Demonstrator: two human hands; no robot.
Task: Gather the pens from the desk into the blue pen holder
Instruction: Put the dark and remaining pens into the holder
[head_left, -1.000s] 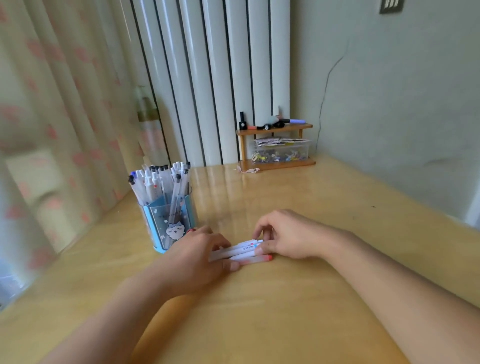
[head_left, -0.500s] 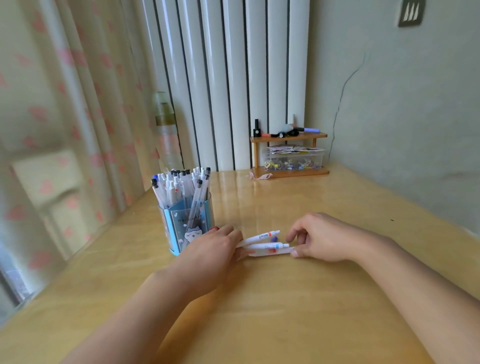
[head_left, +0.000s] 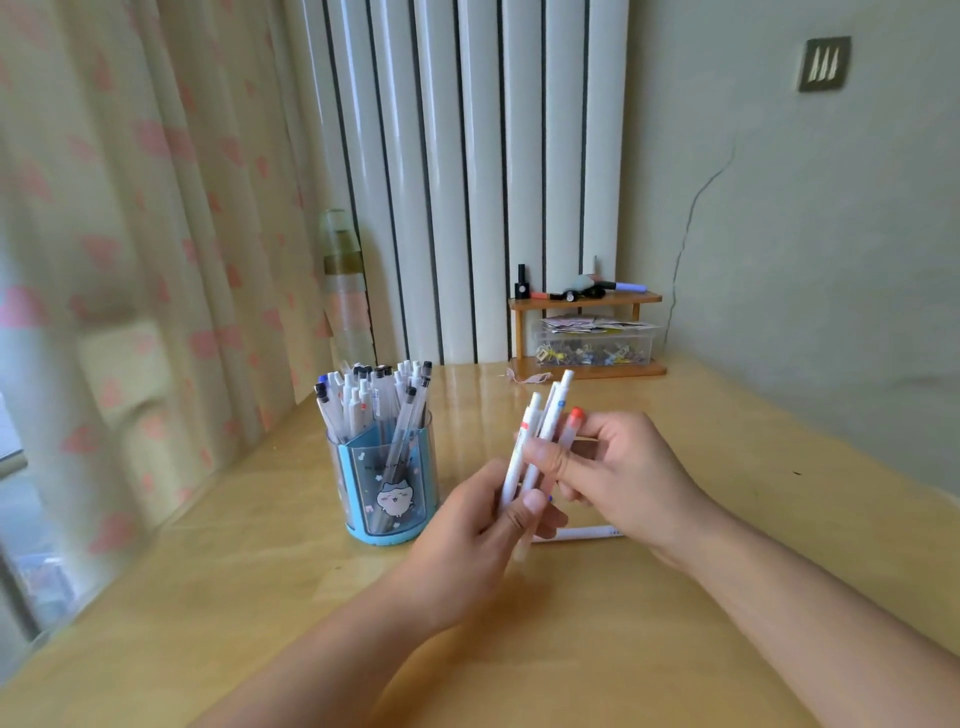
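From the head camera, both hands hold a bunch of white pens upright above the table: the left hand grips the lower ends, and the right hand pinches them higher up. The blue pen holder, crowded with pens, stands just left of the hands. One more pen lies on the table beneath the right hand.

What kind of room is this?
Probably a home study corner: a wooden desk against a wall, a blue pen holder full of pens, a white radiator and a patterned curtain.
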